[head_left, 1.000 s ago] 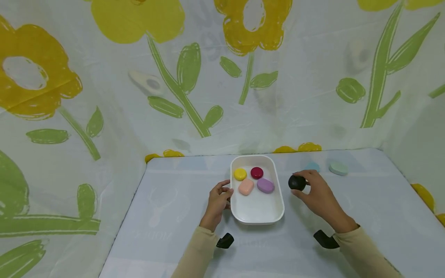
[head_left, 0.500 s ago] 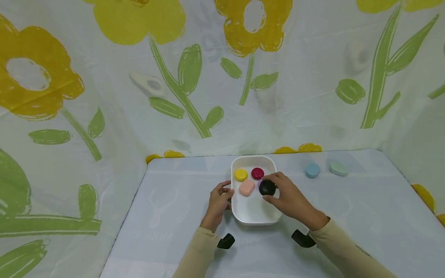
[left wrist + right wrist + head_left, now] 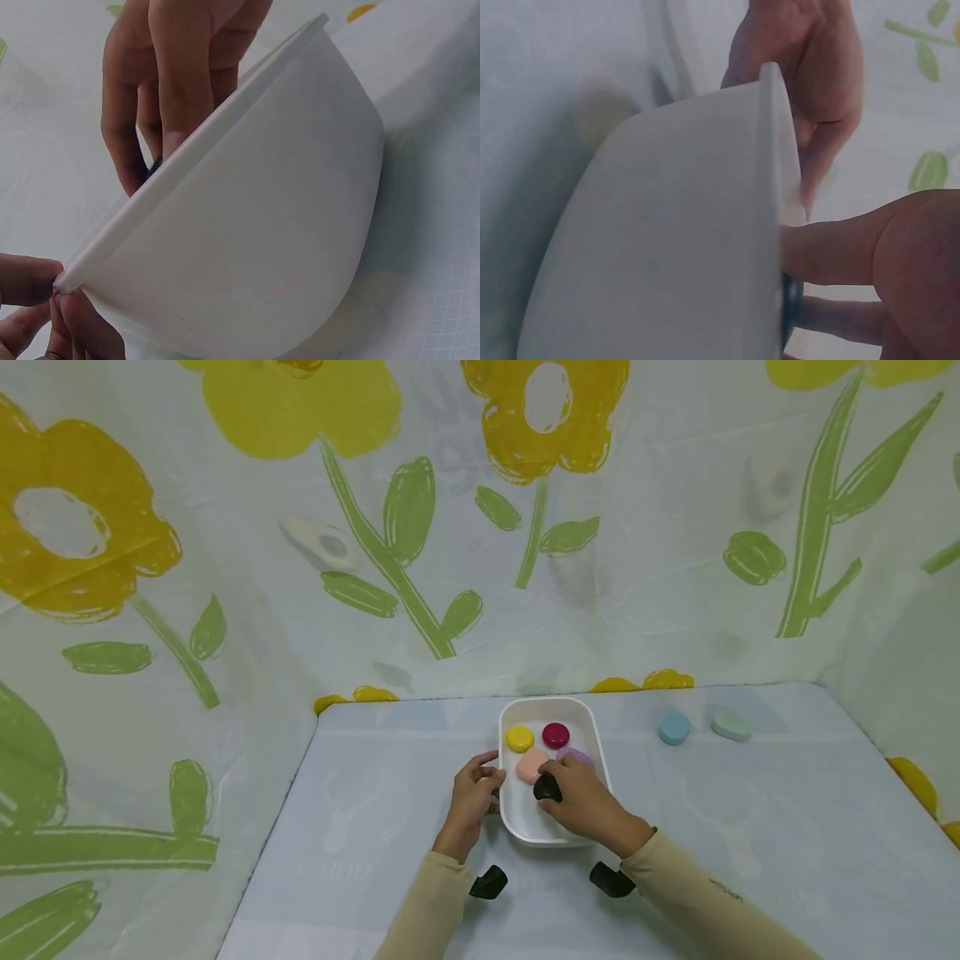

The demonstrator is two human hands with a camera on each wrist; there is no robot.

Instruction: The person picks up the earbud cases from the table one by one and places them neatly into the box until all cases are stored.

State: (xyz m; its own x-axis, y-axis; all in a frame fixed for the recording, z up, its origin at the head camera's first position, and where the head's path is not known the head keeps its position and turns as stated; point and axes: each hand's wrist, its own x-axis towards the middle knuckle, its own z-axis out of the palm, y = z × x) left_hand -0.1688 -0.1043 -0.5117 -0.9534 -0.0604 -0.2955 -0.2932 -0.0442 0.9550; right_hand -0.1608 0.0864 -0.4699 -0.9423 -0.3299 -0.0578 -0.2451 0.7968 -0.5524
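Since the earlier frame, my right hand (image 3: 581, 802) had carried the black piece (image 3: 547, 788) from the table into the white tray (image 3: 596, 727), fingers pinching it. Left hand (image 3: 472, 797) gripped the rim. Placing step; next, release. Tray held yellow (image 3: 519, 738), red (image 3: 556, 735), pink (image 3: 529, 766), purple (image 3: 576, 753) pieces.

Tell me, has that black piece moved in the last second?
Yes. The right hand carried the black piece leftward, from beside the white tray to inside it.
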